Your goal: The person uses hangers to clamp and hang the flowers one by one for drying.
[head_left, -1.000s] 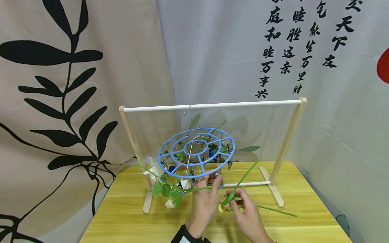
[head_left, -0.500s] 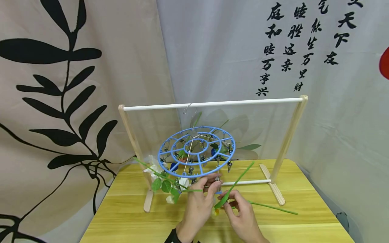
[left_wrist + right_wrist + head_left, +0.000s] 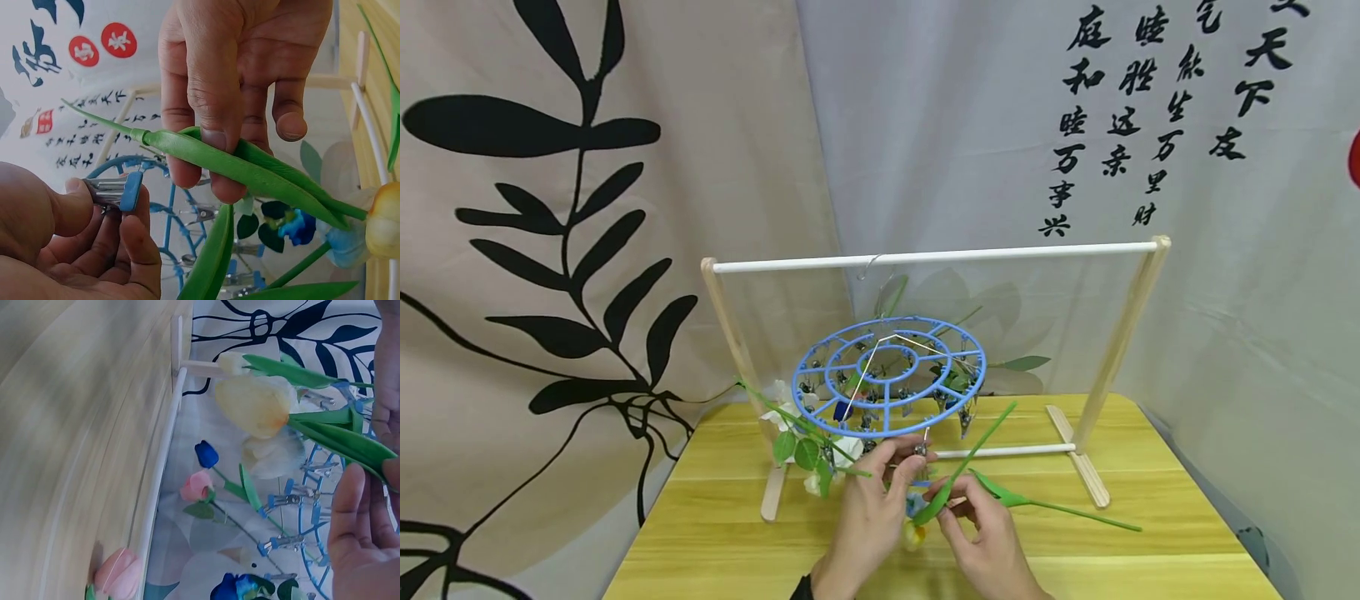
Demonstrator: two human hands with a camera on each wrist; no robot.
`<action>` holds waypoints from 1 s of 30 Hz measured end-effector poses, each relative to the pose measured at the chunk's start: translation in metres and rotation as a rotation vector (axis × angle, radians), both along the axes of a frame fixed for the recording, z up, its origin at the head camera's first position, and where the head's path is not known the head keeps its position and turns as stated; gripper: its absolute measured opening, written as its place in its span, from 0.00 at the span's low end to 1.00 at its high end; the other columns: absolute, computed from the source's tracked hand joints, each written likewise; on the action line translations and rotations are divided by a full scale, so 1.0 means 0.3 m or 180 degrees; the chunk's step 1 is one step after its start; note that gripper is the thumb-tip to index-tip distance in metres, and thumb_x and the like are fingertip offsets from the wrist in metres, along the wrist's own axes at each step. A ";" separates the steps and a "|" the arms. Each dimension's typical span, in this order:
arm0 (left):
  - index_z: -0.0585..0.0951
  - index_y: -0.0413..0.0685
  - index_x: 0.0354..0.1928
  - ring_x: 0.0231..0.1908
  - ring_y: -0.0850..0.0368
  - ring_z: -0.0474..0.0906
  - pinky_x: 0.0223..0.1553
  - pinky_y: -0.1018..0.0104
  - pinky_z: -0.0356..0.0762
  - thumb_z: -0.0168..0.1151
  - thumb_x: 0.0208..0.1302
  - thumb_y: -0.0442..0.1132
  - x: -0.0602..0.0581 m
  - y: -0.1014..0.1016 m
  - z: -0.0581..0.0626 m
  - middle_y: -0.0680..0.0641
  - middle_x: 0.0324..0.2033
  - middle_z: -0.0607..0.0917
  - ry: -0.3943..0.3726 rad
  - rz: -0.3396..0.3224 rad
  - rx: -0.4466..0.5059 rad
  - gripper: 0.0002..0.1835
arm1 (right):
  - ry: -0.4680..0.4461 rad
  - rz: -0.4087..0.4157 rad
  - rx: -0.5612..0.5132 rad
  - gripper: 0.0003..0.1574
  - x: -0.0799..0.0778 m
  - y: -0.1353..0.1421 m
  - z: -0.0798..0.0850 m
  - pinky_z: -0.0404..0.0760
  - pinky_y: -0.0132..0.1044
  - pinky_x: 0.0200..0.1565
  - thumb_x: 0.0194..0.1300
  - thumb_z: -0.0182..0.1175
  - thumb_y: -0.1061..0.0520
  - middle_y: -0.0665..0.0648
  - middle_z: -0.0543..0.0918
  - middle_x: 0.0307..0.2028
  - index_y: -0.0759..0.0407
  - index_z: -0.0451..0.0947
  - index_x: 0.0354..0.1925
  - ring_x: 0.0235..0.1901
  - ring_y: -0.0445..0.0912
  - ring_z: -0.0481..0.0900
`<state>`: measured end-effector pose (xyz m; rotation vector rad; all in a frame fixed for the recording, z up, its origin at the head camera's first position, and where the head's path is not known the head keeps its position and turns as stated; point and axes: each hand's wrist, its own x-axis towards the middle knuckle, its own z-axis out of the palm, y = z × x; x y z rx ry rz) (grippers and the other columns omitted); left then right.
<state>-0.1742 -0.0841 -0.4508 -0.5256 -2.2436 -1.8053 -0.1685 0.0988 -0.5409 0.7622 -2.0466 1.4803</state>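
Note:
In the left wrist view my left hand [image 3: 94,237] pinches a metal clip [image 3: 112,190] with blue tips between thumb and fingers. This clip hangs below the near rim of a round blue clip hanger [image 3: 886,421]. My right hand [image 3: 988,533] pinches an artificial yellow tulip [image 3: 382,220] by its green leaf and stem [image 3: 187,153], the bloom pointing down and the stem end slanting upward. Between the hands, the tulip sits close beneath the clip. A pale blue bloom [image 3: 344,244] shows just behind it, partly covered.
A wooden stand with a white top bar [image 3: 1000,252] carries the hanger. Several flowers hang from its clips, among them white blooms [image 3: 848,450], a blue rosebud [image 3: 206,454] and a pink rose [image 3: 197,485]. A pink tulip [image 3: 119,574] lies on the wooden table [image 3: 715,550].
Both hands have shifted slightly left, my left hand drawing the clip with it. The yellow tulip has moved left and lower, and the leaf of the tulip on the table has come into view.

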 end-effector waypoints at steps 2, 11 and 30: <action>0.90 0.47 0.65 0.56 0.49 0.95 0.56 0.71 0.90 0.66 0.89 0.44 0.001 -0.013 0.003 0.48 0.54 0.98 -0.0039 -0.0015 -0.0010 0.14 | -0.0026 0.0066 -0.0007 0.19 0.002 -0.012 0.004 0.95 0.36 0.45 0.80 0.66 0.76 0.58 0.94 0.53 0.58 0.83 0.58 0.50 0.44 0.94; 0.89 0.52 0.67 0.55 0.54 0.94 0.55 0.69 0.91 0.65 0.90 0.43 0.003 -0.058 0.009 0.50 0.52 0.98 -0.0180 -0.0003 -0.0116 0.13 | 0.0100 0.0163 -0.0037 0.22 0.002 -0.064 0.026 0.95 0.36 0.44 0.77 0.67 0.77 0.60 0.95 0.52 0.58 0.83 0.60 0.51 0.44 0.94; 0.87 0.46 0.69 0.53 0.57 0.96 0.53 0.68 0.95 0.69 0.87 0.45 -0.012 -0.052 0.013 0.41 0.57 0.95 -0.0393 -0.0167 0.0104 0.17 | 0.0155 -0.0058 0.0028 0.23 -0.007 -0.102 0.022 0.96 0.34 0.45 0.71 0.70 0.78 0.55 0.94 0.48 0.56 0.85 0.55 0.50 0.35 0.82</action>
